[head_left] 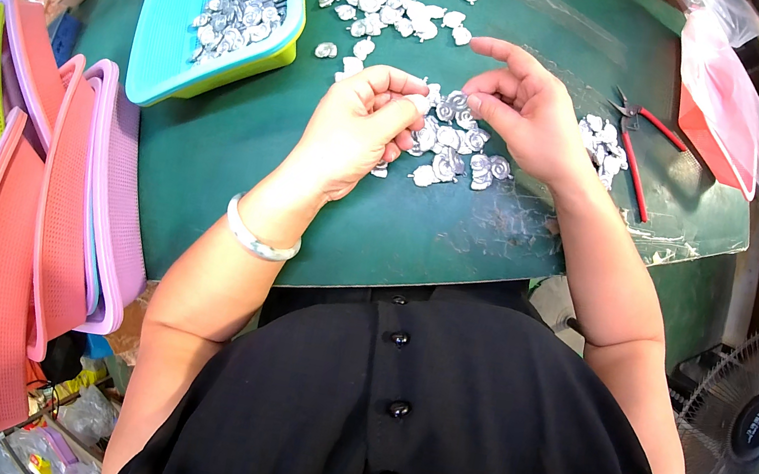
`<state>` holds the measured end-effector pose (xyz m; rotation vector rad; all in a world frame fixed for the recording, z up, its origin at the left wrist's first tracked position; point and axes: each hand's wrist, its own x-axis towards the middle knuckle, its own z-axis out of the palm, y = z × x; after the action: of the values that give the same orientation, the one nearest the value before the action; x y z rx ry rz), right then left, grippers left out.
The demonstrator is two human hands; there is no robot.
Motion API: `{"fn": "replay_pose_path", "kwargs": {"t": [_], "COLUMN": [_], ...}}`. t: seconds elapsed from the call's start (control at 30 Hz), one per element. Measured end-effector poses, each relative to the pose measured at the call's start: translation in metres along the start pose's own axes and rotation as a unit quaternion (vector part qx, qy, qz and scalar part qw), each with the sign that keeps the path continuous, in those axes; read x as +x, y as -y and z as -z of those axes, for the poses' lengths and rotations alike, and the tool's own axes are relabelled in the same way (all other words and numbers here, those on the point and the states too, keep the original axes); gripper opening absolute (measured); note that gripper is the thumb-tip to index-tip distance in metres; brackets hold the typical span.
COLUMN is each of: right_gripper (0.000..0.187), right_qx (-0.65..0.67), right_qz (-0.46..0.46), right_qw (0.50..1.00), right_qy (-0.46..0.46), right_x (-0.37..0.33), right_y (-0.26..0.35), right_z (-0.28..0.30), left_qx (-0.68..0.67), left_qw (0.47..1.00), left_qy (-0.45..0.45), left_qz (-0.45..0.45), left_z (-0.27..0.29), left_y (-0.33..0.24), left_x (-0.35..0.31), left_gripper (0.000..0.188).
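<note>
Small silver rose-shaped metal pieces [451, 138] lie heaped on the green table between my hands. My left hand [359, 122], with a pale bangle at its wrist, has thumb and fingers pinched on one small silver metal piece [419, 102]. Just right of it, my right hand [533, 117] pinches thumb against fingers at the edge of a silver piece [453, 106], its index finger stretched out; the fingers partly cover the contact. More of these pieces [399, 12] are scattered beyond my hands, and another small pile [604, 147] sits beside my right wrist.
A blue basket [154, 45] with silver pieces stands at the far left. Red-handled cutters [639, 161] and a red bin with a clear bag [714, 123] are at the right. Stacked coloured baskets [21, 255] crowd the left; a fan [743, 423] stands lower right.
</note>
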<state>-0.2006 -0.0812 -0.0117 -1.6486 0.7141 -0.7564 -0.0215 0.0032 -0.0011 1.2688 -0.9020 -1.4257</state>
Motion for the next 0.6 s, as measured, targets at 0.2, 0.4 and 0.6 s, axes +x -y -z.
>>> {"fn": "replay_pose_path", "kwargs": {"t": [0.2, 0.4, 0.6], "right_gripper": [0.046, 0.046, 0.050], "right_qx": [0.111, 0.183, 0.200], "right_qz": [-0.044, -0.085, -0.063], "right_qw": [0.992, 0.978, 0.975], "right_qy": [0.036, 0.046, 0.070], "right_x": [-0.004, -0.004, -0.004], "right_y": [0.014, 0.019, 0.014], "right_z": [-0.008, -0.006, -0.004], "left_qx": [-0.031, -0.076, -0.102], "left_qw": [0.999, 0.997, 0.994], "left_qy": [0.013, 0.004, -0.003], "left_qz": [0.011, 0.032, 0.038], "left_z": [-0.001, 0.000, 0.000], "left_y": [0.001, 0.001, 0.001], "left_x": [0.000, -0.001, 0.000], "left_gripper": [0.009, 0.009, 0.009]}}
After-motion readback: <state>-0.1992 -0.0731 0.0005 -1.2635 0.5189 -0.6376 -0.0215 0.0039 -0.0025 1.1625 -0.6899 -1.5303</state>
